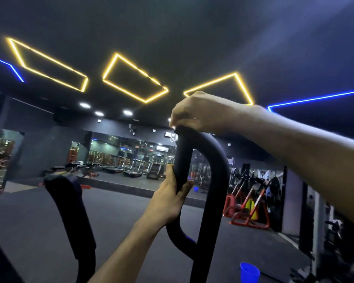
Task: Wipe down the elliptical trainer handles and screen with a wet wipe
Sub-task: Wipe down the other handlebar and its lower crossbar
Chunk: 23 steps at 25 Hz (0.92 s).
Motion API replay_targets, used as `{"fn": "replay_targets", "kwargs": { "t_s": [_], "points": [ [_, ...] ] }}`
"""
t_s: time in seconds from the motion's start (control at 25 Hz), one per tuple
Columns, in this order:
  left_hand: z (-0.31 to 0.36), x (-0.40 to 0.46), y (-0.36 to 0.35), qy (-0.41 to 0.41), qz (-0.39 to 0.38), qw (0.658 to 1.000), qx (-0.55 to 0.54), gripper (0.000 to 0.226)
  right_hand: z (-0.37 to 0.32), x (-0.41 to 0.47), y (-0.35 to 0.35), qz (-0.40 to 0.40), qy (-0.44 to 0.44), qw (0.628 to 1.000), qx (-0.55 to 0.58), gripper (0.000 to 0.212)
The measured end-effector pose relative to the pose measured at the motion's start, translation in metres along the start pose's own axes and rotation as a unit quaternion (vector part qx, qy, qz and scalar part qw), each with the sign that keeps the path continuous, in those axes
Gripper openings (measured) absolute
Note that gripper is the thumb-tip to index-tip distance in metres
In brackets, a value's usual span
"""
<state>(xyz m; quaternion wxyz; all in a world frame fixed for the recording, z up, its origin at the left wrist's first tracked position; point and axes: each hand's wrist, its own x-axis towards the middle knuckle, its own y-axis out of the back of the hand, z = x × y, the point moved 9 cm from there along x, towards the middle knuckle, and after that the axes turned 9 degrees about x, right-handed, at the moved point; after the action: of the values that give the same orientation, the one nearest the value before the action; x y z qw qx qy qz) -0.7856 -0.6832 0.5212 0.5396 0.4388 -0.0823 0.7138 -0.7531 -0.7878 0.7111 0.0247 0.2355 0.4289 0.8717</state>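
Fingers of the right hand (200,113) curl over the handle (200,160) top at 12 o'clock, wipe unseen; left hand (170,199) grips its inner bar at 6. Risk, I judge: the loop swings if the left lets go, smearing the wipe.

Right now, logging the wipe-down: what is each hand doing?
Left hand: grips the looped handle partway up.
Right hand: fingers curled at the handle's top; whether it holds a wipe cannot be told.
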Motion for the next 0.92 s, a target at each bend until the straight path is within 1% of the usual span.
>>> {"fn": "replay_targets", "kwargs": {
  "t_s": [0.08, 0.16, 0.24, 0.28, 0.32, 0.4, 0.44, 0.48, 0.56, 0.6, 0.64, 0.68, 0.72, 0.76, 0.8, 0.84, 0.92],
  "points": [
    [0.003, -0.002, 0.000, 0.006, 0.006, 1.000, 0.008, 0.036, -0.001, -0.017, 0.018, 0.084, 0.018, 0.996, 0.032, 0.011],
    [0.003, -0.002, -0.002, 0.010, 0.006, 1.000, 0.004, 0.036, -0.008, -0.026, 0.029, 0.162, 0.032, 0.986, 0.037, 0.009],
    [0.001, 0.002, -0.004, 0.013, -0.005, 1.000, 0.003, 0.034, -0.019, -0.037, 0.029, 0.239, 0.042, 0.969, 0.042, 0.007],
    [-0.003, 0.003, -0.004, 0.018, -0.021, 1.000, -0.013, 0.033, -0.021, -0.045, 0.026, 0.286, 0.031, 0.956, 0.061, 0.007],
    [-0.007, 0.005, -0.005, 0.026, -0.045, 0.997, -0.057, 0.033, -0.019, -0.054, 0.022, 0.337, 0.011, 0.937, 0.089, 0.007],
    [-0.009, 0.003, -0.009, 0.033, -0.093, 0.978, -0.184, 0.046, -0.012, -0.072, 0.007, 0.423, -0.033, 0.901, 0.093, 0.008],
    [-0.009, 0.001, -0.009, 0.038, -0.092, 0.968, -0.230, 0.055, -0.009, -0.071, -0.003, 0.432, -0.055, 0.897, 0.075, 0.010],
    [-0.010, 0.000, -0.007, 0.046, -0.078, 0.964, -0.251, 0.061, -0.006, -0.061, -0.011, 0.415, -0.069, 0.905, 0.059, 0.013],
    [-0.014, -0.002, -0.007, 0.062, -0.056, 0.962, -0.259, 0.068, 0.003, -0.033, -0.016, 0.334, -0.078, 0.938, 0.040, 0.017],
    [-0.017, -0.002, -0.009, 0.073, -0.051, 0.961, -0.262, 0.071, 0.007, -0.024, -0.012, 0.304, -0.078, 0.948, 0.044, 0.017],
    [-0.019, -0.002, -0.010, 0.082, -0.048, 0.958, -0.271, 0.073, 0.010, -0.024, -0.003, 0.305, -0.078, 0.947, 0.062, 0.015],
    [-0.021, -0.002, -0.010, 0.092, -0.045, 0.954, -0.282, 0.075, 0.014, -0.035, 0.009, 0.337, -0.082, 0.934, 0.088, 0.013],
    [-0.022, -0.002, -0.009, 0.100, -0.039, 0.951, -0.289, 0.076, 0.018, -0.054, 0.018, 0.394, -0.091, 0.907, 0.115, 0.011],
    [-0.022, -0.002, -0.008, 0.105, -0.031, 0.949, -0.295, 0.076, 0.018, -0.078, 0.021, 0.462, -0.105, 0.869, 0.142, 0.008],
    [-0.021, -0.003, -0.008, 0.108, -0.023, 0.948, -0.300, 0.075, 0.015, -0.103, 0.012, 0.524, -0.118, 0.827, 0.168, 0.004],
    [-0.018, -0.003, -0.009, 0.111, -0.015, 0.947, -0.302, 0.072, 0.008, -0.125, -0.007, 0.571, -0.135, 0.785, 0.200, 0.004],
    [-0.016, -0.005, -0.010, 0.128, 0.000, 0.946, -0.297, 0.063, -0.005, -0.151, -0.063, 0.625, -0.171, 0.702, 0.297, 0.013]
  ]
}}
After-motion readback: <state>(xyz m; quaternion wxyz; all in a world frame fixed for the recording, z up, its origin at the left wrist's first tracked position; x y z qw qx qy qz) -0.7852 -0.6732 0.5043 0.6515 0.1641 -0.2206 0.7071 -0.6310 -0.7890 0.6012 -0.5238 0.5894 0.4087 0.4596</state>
